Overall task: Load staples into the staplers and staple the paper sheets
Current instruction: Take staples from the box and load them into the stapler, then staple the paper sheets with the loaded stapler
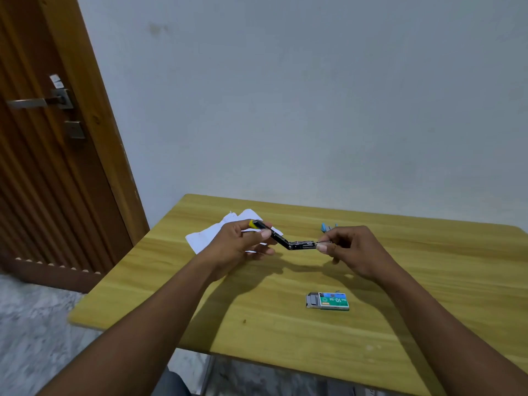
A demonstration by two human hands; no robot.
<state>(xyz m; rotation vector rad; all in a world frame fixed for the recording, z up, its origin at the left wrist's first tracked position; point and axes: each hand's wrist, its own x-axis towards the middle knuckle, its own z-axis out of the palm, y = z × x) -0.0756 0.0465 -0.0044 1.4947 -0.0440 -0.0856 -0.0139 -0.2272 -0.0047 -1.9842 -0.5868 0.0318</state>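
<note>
A black stapler with a yellow end (pixel 288 242) is swung open and held above the wooden table (pixel 285 324). My left hand (pixel 243 242) grips its yellow-tipped top arm. My right hand (pixel 347 248) pinches the far end of the metal staple channel, where a thin metal strip shows between finger and thumb. White paper sheets (pixel 205 237) lie on the table behind my left hand, partly hidden by it. A green staple box (pixel 328 301) lies slid open in front of my right hand. A blue stapler (pixel 327 227) lies behind my right hand, mostly hidden.
A brown wooden door (pixel 51 155) with a metal handle (pixel 37 102) stands at the left. A pale wall runs behind the table. The table's left and near edges drop to a grey speckled floor (pixel 31 332).
</note>
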